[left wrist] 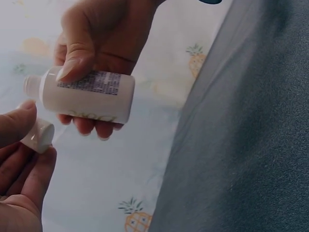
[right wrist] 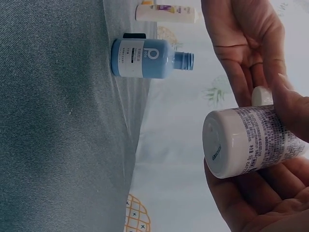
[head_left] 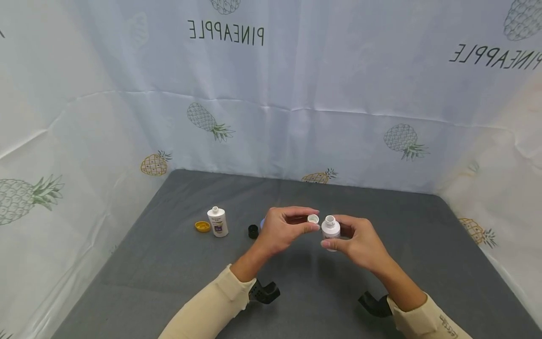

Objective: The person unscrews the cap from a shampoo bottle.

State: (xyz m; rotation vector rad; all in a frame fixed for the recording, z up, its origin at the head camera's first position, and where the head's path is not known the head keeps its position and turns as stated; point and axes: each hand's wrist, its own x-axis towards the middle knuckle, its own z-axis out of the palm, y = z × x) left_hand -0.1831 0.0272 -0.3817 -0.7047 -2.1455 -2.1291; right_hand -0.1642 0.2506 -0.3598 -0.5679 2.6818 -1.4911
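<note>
Between thumb and fingers, my left hand (head_left: 281,229) pinches a white screw cap (head_left: 313,219), its hollow side showing in the head view. Just to the right, my right hand (head_left: 363,241) grips a small white bottle (head_left: 330,229) round its body. The bottle's neck is bare. It is held upright above the table, with cap and neck close beside each other. In the left wrist view the thumb of the right hand (left wrist: 104,34) lies across the printed label. The right wrist view shows the bottle's round base and small print on its side.
A grey cloth-covered table (head_left: 169,282) lies below. At left stand an uncapped white bottle (head_left: 218,222) and a yellow cap (head_left: 202,227). A black cap (head_left: 253,231) is near an uncapped blue bottle (right wrist: 145,58), mostly hidden behind my left hand in the head view. Pineapple-print curtains (head_left: 271,141) surround the table.
</note>
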